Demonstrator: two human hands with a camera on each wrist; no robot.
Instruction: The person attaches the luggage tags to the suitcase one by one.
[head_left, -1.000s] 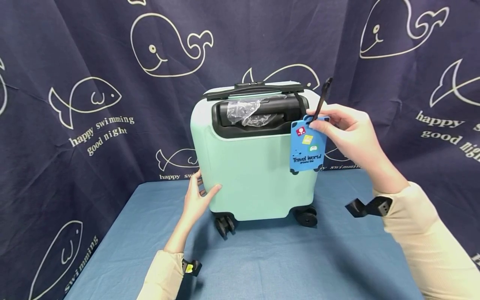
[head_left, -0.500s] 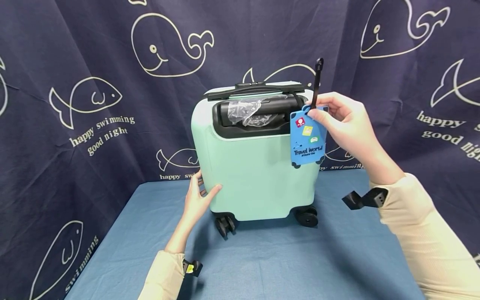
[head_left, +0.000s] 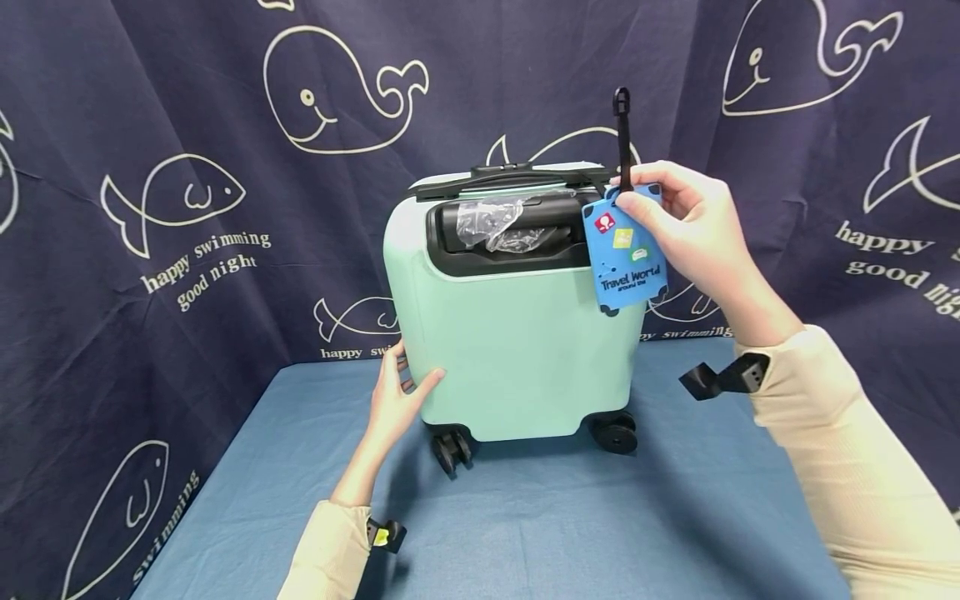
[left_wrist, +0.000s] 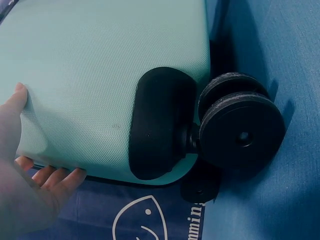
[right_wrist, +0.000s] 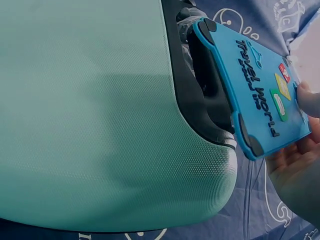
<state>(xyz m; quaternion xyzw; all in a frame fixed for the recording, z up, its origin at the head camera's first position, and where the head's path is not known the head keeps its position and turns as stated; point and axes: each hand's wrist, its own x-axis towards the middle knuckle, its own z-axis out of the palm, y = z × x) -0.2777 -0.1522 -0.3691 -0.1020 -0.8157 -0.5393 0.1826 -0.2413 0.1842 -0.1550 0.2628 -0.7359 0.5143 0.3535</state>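
Head view, from the left: the left hand (head_left: pixel 393 400) grips the lower side of the pale green suitcase (head_left: pixel 517 350), thumb on the front face, the other fingers partly hidden behind the edge. The left wrist view supplies those fingertips, resting along the shell's far border, and brings one black twin wheel (left_wrist: pixel 242 132) close, along with a faint mark on the shell too small to read. The suitcase stands upright in the middle of the blue cloth (head_left: pixel 510 525). Only the head view gives its whole front, with crumpled clear plastic (head_left: pixel 487 221) over part of the black handle (head_left: pixel 558 208) in the recess.

Farther right, the blue luggage tag (head_left: pixel 630 267) hangs slightly tilted before the suitcase's upper right corner, pinched near its top between thumb and fingers of the right hand (head_left: pixel 686 217). Its black strap (head_left: pixel 624 142) points upward, seen in the head view alone. In the right wrist view the "Travel World" lettering runs sideways and the hand is cut off by the frame; whether the tag touches the suitcase is hard to tell.
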